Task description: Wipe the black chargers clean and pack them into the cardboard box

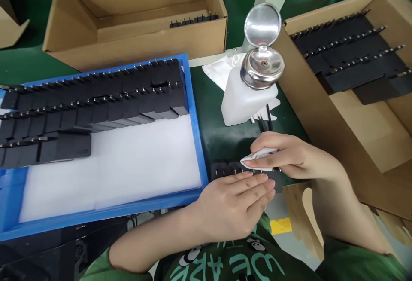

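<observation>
A row of black plug adapters (220,169) with metal pins upward lies at the front edge of the green table. My left hand (236,203) rests flat on the near side of this row, its fingers stretched out together. Pinched in the fingers of my right hand (286,156) is a folded white cloth (259,157), which touches the row near the pins. The adapters beneath both hands are partly hidden. A white bottle (244,96) with an open metal lid stands beyond my right hand, and black tweezers (265,122) lie beside it.
At the left, a blue tray (196,135) with a white liner holds rows of black adapters. A cardboard box (135,42) behind it has several adapters inside. Another cardboard box (309,105) at the right holds more rows. White wipes (222,69) lie behind the bottle.
</observation>
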### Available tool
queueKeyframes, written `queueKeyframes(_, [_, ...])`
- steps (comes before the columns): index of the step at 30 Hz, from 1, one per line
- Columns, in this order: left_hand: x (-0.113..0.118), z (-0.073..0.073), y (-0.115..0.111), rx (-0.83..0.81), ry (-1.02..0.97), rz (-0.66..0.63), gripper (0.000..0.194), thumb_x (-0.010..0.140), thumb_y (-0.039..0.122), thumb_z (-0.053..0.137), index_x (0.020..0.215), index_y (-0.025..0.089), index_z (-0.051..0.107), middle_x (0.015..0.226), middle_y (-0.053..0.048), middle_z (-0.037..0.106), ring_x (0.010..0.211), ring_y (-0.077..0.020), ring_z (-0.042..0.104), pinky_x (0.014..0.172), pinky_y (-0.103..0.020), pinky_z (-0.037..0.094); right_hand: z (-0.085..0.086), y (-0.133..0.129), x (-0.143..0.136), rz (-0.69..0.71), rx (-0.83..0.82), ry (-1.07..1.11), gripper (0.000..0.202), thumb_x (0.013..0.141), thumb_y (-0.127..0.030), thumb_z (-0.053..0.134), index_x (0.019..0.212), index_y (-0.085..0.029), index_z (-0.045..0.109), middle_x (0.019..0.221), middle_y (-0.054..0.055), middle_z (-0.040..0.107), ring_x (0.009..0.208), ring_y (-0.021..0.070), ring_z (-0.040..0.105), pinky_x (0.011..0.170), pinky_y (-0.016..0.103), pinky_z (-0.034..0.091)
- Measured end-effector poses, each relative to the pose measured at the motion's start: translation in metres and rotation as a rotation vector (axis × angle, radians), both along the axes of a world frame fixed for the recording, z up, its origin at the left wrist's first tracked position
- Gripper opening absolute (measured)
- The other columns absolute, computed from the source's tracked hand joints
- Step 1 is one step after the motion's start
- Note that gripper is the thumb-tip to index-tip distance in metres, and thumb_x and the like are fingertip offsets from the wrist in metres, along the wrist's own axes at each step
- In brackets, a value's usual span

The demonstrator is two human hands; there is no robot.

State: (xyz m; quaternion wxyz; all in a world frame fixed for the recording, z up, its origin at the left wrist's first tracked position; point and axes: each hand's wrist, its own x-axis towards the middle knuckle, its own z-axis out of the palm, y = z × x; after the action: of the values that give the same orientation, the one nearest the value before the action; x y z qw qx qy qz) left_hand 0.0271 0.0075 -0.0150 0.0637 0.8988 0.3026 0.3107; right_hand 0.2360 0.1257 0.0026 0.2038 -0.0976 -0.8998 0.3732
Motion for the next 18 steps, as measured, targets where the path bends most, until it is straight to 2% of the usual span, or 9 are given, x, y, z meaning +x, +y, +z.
queueKeyframes(4, [0.001, 0.003, 0.002, 0.009, -0.008, 0.015, 0.020, 0.098, 0.015, 0.057, 0.106, 0.014, 0.075, 0.118, 0.002, 0.075, 0.115, -0.0115, 0.070, 0.113, -0.024, 0.049, 0.008, 0.010, -0.012, 0.073, -0.098, -0.071, 0.029, 0.099, -0.014, 0.050, 0.109, -0.026, 0.074, 0.093, 0.005, 0.065, 0.086, 0.0127, 0.064, 0.075, 0.024, 0.054])
queueKeyframes(7, [0.000, 0.006, 0.004, -0.015, 0.012, -0.014, 0.019, 0.097, 0.014, 0.059, 0.107, 0.013, 0.075, 0.118, 0.002, 0.075, 0.116, -0.0122, 0.070, 0.112, -0.023, 0.050, 0.010, 0.014, -0.022, 0.119, -0.175, -0.137, 0.026, 0.100, -0.016, 0.050, 0.102, -0.022, 0.075, 0.093, 0.004, 0.062, 0.084, 0.0108, 0.062, 0.074, 0.022, 0.052])
queueKeyframes(12, [-0.003, 0.008, 0.005, -0.073, 0.066, -0.050, 0.024, 0.099, 0.012, 0.053, 0.115, 0.011, 0.072, 0.123, -0.002, 0.073, 0.120, -0.0155, 0.068, 0.112, -0.028, 0.050, 0.013, 0.015, -0.049, 0.165, -0.150, -0.183, 0.029, 0.101, -0.014, 0.049, 0.090, -0.018, 0.076, 0.085, 0.002, 0.057, 0.076, 0.0097, 0.056, 0.065, 0.023, 0.044])
queueKeyframes(18, [-0.004, 0.008, 0.005, -0.067, 0.073, -0.085, 0.029, 0.100, 0.008, 0.047, 0.117, 0.010, 0.071, 0.125, -0.004, 0.073, 0.123, -0.0177, 0.066, 0.111, -0.030, 0.052, 0.013, 0.011, -0.076, 0.170, -0.064, -0.223, 0.036, 0.094, -0.002, 0.053, 0.113, -0.023, 0.075, 0.087, 0.001, 0.056, 0.068, 0.0086, 0.048, 0.055, 0.022, 0.035])
